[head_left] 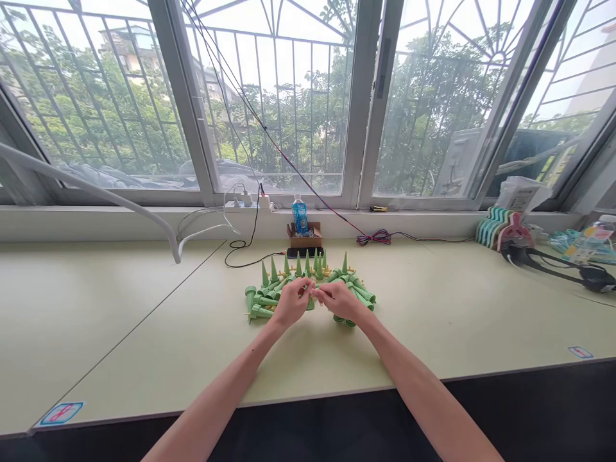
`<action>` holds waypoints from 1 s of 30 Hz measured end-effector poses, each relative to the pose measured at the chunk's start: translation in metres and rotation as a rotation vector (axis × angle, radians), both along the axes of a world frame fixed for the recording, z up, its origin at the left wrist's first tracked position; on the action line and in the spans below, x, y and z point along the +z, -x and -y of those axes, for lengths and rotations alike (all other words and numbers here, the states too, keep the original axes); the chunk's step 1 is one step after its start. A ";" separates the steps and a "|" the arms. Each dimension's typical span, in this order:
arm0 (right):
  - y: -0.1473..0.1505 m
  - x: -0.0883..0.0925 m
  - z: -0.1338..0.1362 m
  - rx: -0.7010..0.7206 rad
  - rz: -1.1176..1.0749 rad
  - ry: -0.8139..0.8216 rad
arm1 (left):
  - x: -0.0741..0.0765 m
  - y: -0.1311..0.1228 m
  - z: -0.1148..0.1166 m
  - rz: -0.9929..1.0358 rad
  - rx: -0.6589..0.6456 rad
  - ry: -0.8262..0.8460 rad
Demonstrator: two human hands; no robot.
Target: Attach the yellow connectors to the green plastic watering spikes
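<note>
My left hand (pixel 293 301) and my right hand (pixel 341 301) meet over the table, fingertips pinched close together. What they pinch is too small and too covered to make out. Just below the fingertips, between the hands, part of a green plastic piece (pixel 310 304) shows; I cannot tell whether it is held. Around both hands are many green cone-shaped plastic spikes. Some, like the spike (pixel 345 264) at the back right, stand point up. Others lie on their sides, such as the spike (pixel 262 312) left of my left hand. Small yellow parts (pixel 328 273) stick out among them.
Behind the spikes lie a phone (pixel 305 253) with a cable and a small cardboard box (pixel 307 240) with a blue bottle (pixel 299 217). A bundled cable (pixel 374 237) sits near the sill. Black headgear (pixel 553 266) and clips (pixel 500 228) are at right. A white tube (pixel 96 183) reaches in from the left.
</note>
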State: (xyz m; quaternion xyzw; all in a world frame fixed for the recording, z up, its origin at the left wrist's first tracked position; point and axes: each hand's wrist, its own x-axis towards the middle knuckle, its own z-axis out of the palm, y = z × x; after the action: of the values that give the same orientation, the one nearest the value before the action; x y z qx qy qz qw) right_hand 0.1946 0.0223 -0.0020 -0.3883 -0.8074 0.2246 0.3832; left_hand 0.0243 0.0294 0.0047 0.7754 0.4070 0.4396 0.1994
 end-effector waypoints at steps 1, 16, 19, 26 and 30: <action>0.000 0.000 0.000 0.001 0.002 -0.001 | 0.000 0.000 0.000 0.000 0.000 0.002; 0.000 -0.002 -0.002 -0.018 0.033 -0.016 | 0.000 0.000 0.000 -0.016 0.014 0.006; 0.000 -0.002 -0.002 -0.021 0.035 -0.020 | 0.000 0.000 0.000 -0.020 0.015 0.002; 0.001 -0.001 -0.002 -0.031 0.040 -0.019 | -0.001 0.000 0.000 -0.028 0.021 -0.019; 0.001 0.000 0.000 -0.034 0.037 -0.019 | -0.001 0.000 0.000 -0.032 0.027 -0.024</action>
State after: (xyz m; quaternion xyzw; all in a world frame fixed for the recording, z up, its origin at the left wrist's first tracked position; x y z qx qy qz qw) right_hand 0.1938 0.0228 -0.0021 -0.4022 -0.8099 0.2032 0.3755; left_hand 0.0240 0.0295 0.0034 0.7790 0.4155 0.4347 0.1776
